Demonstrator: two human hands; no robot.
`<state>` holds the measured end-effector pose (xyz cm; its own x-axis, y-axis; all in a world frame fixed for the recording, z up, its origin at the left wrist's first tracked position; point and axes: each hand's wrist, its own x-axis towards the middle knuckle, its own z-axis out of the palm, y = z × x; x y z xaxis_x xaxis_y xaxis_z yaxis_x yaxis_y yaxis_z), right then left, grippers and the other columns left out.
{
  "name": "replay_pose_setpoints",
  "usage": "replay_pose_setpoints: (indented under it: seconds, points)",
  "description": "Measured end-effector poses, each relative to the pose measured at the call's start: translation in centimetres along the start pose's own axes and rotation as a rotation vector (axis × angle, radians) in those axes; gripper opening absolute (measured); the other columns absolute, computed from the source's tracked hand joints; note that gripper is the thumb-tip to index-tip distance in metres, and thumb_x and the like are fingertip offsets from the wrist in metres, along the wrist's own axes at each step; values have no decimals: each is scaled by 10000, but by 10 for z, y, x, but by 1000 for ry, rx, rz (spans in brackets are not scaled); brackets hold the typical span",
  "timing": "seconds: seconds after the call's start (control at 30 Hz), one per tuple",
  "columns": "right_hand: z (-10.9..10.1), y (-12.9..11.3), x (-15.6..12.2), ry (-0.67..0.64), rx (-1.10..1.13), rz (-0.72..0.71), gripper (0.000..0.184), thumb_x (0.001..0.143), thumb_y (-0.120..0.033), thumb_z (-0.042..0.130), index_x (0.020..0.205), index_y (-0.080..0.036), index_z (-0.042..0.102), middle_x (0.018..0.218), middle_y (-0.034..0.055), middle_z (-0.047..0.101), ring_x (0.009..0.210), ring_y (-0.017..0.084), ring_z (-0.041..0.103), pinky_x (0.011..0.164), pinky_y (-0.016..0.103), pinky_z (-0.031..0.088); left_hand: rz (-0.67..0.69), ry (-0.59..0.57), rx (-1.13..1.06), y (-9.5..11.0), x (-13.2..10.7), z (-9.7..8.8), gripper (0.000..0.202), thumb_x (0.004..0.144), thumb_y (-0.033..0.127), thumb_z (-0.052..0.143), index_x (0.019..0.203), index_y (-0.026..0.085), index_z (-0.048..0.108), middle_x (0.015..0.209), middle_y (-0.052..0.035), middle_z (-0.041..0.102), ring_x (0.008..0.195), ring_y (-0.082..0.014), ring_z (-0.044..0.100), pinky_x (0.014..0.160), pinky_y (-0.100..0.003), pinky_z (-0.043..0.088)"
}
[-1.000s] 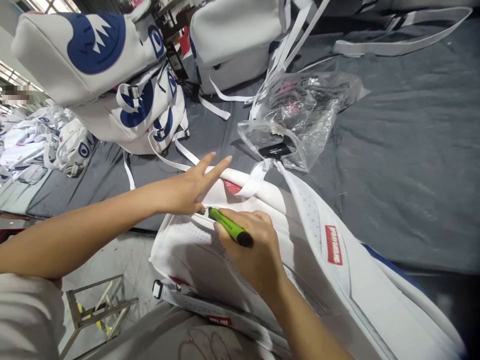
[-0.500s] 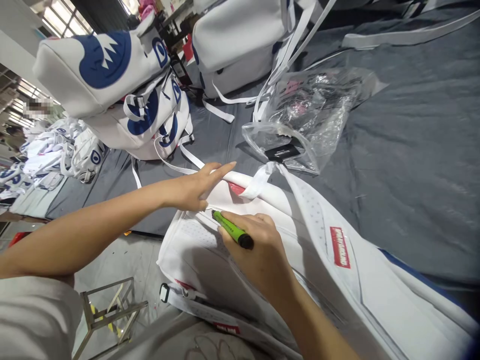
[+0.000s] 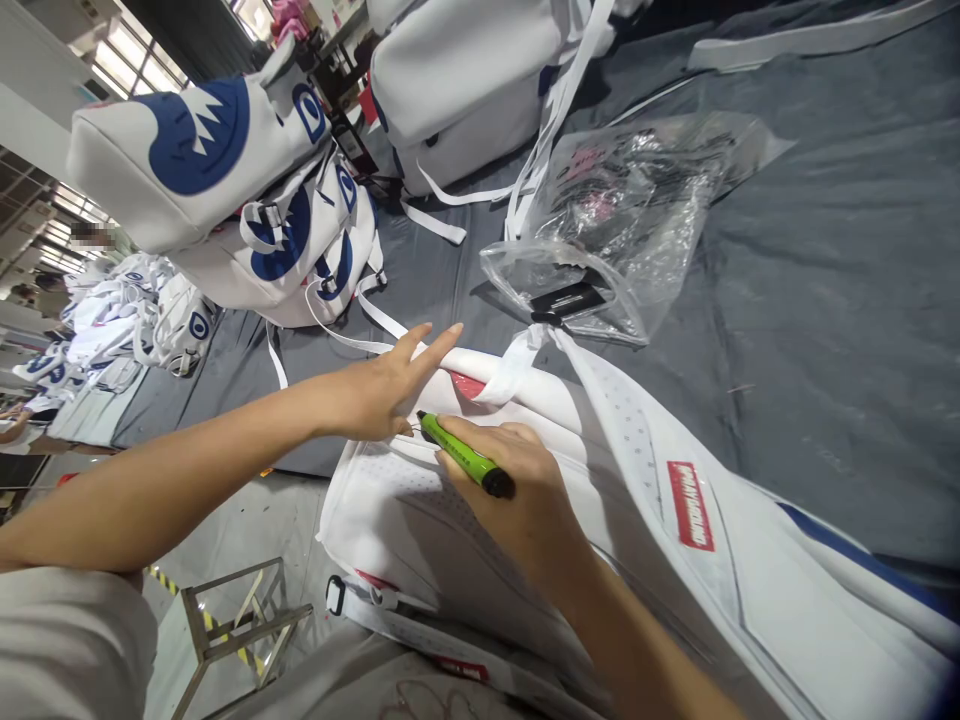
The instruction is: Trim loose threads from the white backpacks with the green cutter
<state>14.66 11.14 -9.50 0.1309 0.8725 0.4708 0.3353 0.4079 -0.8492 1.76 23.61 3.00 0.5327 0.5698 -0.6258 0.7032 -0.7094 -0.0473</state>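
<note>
A white backpack [image 3: 660, 590] with a red label on its strap lies across the table edge in front of me. My left hand [image 3: 375, 395] rests at the far left end of its top, two fingers stretched apart and the thumb low against the fabric. In my right hand [image 3: 517, 480] is a green pen-shaped tool [image 3: 469, 455] with black ends and small print on its barrel. Its tip sits close to my left thumb, by the bag's top seam. A fine dark line, perhaps a thread, shows between thumb and tip.
Stacked white-and-blue backpacks [image 3: 202, 170] stand at the back left, and another white bag [image 3: 465, 90] stands behind. A clear plastic bag [image 3: 637, 200] lies on the grey-covered table [image 3: 840, 300]. Below, on the floor, is a stool frame [image 3: 232, 630]. More bags [image 3: 112, 320] are piled far left.
My left hand has shifted slightly left and lower, its two raised fingers spread wider. The green tool has moved a little with my right hand. The camera view has shifted slightly.
</note>
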Motion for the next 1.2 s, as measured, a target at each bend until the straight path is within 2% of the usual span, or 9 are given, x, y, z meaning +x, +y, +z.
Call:
replay_pose_setpoints:
  seconds: [0.13, 0.27, 0.37, 0.5, 0.63, 0.83, 0.97, 1.1, 1.2]
  points:
    - [-1, 1, 1, 14, 21, 8, 171, 928, -217, 572, 1036, -219, 705, 960, 25, 796, 810, 190, 732, 780, 335, 463, -111, 22, 139, 11, 6, 5, 1270, 798, 168, 713, 1493, 374, -329, 1658, -242, -88, 1340, -402, 511, 803, -346, 544]
    - [1, -10, -10, -9, -57, 55, 140, 895, -183, 567, 932, -214, 698, 821, 7, 773, 693, 179, 691, 743, 345, 438, -119, 53, 145, 18, 9, 8, 1329, 780, 253, 777, 1486, 363, -343, 1650, -259, -7, 1325, -410, 510, 842, -378, 542]
    - [7, -23, -25, 11, -137, 9, 183, 879, -165, 570, 1027, -184, 677, 892, 39, 778, 761, 200, 699, 786, 362, 439, -152, 37, 155, 20, 10, 11, 1325, 764, 224, 758, 1486, 353, -346, 1642, -268, -15, 1325, -410, 499, 842, -381, 541]
    - [16, -36, -38, 45, -176, -45, 246, 862, -141, 581, 1098, -149, 649, 976, 73, 777, 815, 216, 698, 832, 374, 425, -102, 18, 93, 9, 7, 11, 1256, 763, 176, 688, 1500, 369, -311, 1633, -246, 41, 1123, -301, 639, 815, -345, 538]
    - [22, -45, -38, 18, -182, -76, 210, 881, -128, 563, 1078, -142, 635, 938, 49, 768, 767, 196, 676, 807, 363, 395, 0, 28, -76, -8, -9, 13, 1116, 812, 162, 617, 1538, 397, -196, 1579, -155, 246, 982, -187, 658, 833, -310, 536]
    - [38, -55, -46, -120, -191, -138, 191, 848, -113, 552, 1010, -167, 637, 891, 52, 751, 698, 196, 605, 725, 364, 349, -19, 168, -204, -18, -53, 40, 1073, 841, 155, 625, 1563, 339, -147, 1626, -161, 148, 1383, -273, 439, 1075, -400, 462]
    - [52, -60, -54, -215, -194, -151, 185, 801, -94, 585, 959, -166, 650, 816, 39, 725, 691, 196, 584, 714, 367, 328, -166, 127, -164, -11, -74, 64, 1252, 789, 225, 767, 1537, 308, -234, 1644, -235, -45, 1509, -381, 229, 1084, -479, 454]
    - [62, -61, -58, -238, -237, -196, 201, 787, -95, 584, 963, -131, 674, 814, 47, 737, 653, 183, 564, 699, 365, 308, -388, 187, -26, 2, -74, 82, 1376, 722, 206, 830, 1506, 336, -293, 1632, -276, -61, 1416, -461, 369, 946, -511, 531]
    - [64, -61, -58, -212, -275, -218, 201, 799, -103, 563, 957, -131, 684, 845, 62, 755, 651, 180, 564, 694, 355, 298, -396, 214, 12, 3, -69, 86, 1304, 760, 178, 778, 1524, 302, -271, 1606, -290, 56, 1324, -432, 480, 918, -474, 536]
